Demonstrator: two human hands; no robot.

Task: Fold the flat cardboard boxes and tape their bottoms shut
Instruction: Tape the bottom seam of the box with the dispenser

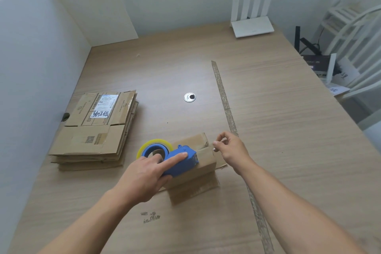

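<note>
Wooden table [278, 130]: left hand [144, 177] grips tape dispenser [181, 162] on box [205, 164]; right hand [231, 148] pinches tape end [214, 146].

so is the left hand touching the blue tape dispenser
Touching. The head view shows the left hand wrapped round the blue tape dispenser, index finger laid along its top.

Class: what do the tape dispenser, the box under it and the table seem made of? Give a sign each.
Tape dispenser: smooth blue plastic, probably, evenly coloured. Box: brown matte cardboard, creased flaps. Table: pale wood-grain surface, likely laminate.
</note>
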